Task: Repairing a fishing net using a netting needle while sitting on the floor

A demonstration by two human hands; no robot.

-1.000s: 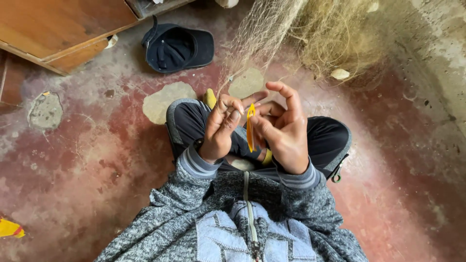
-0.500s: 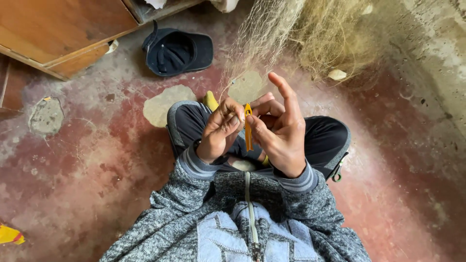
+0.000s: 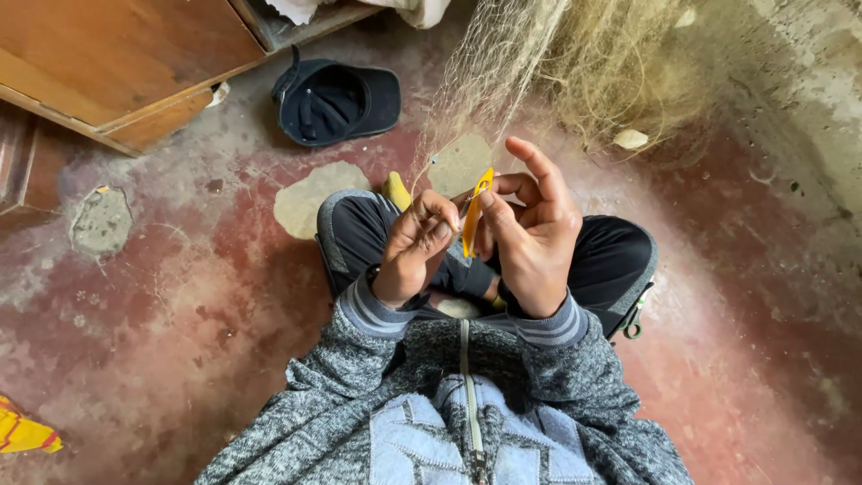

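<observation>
I sit cross-legged on a worn red floor in a grey knit jacket and dark trousers. My right hand (image 3: pixel 532 235) holds a slim yellow netting needle (image 3: pixel 475 211) upright between thumb and fingers, the index finger stretched up. My left hand (image 3: pixel 415 249) is curled right beside it, fingertips pinching fine thread or mesh next to the needle. A pale fishing net (image 3: pixel 539 63) hangs down from the top of the view toward my hands.
A dark cap (image 3: pixel 337 99) lies upside down on the floor ahead. A wooden board or cabinet (image 3: pixel 117 54) fills the top left. A yellow object (image 3: pixel 22 433) lies at the lower left edge. A rough concrete wall (image 3: pixel 790 81) rises on the right.
Both hands have stayed together over my lap. The needle has tipped up and slightly right, and my right index finger points more upright. The view shifted a little.
</observation>
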